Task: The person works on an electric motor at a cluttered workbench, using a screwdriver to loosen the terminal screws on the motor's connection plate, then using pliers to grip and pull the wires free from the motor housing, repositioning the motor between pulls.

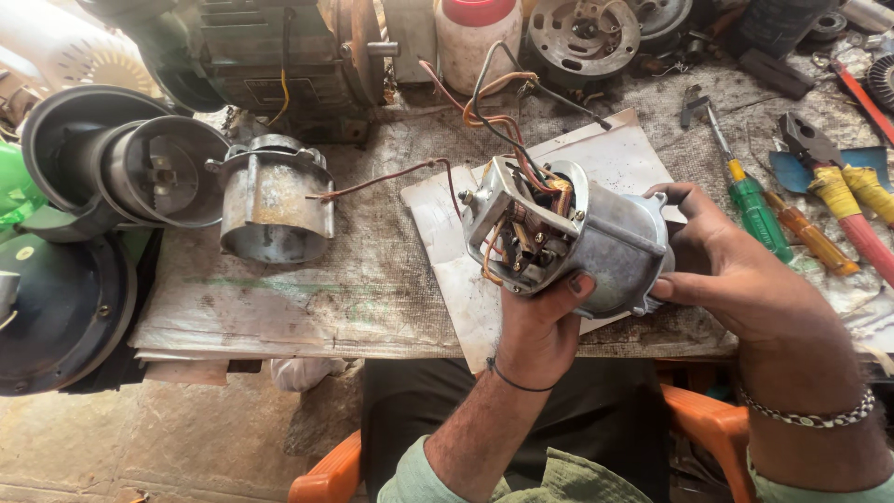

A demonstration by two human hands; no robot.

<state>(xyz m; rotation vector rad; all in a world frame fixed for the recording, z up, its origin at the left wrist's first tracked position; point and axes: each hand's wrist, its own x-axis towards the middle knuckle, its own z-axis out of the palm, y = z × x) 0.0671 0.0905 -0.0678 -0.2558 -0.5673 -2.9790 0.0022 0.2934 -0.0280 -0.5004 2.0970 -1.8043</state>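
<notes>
Motor (568, 233) sits lifted just above the bench (372, 289), over a stained paper (466, 270), tilted so its open end with windings and wires (494, 112) faces the person. Left hand (535, 331) is clamped under it as a support; right hand (736, 270) wraps the rounded rear, steadying it. A metal housing (275, 200) stands to the left, screwdrivers (773, 219) to the right.

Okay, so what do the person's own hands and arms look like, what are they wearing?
Both hands are bare. The left hand has a thin dark band around its wrist. The right hand has a chunky braided bracelet, silvery with dark flecks, at its wrist. Both forearms are uncovered, with light green sleeves pushed up near the bottom edge of the picture.
</notes>
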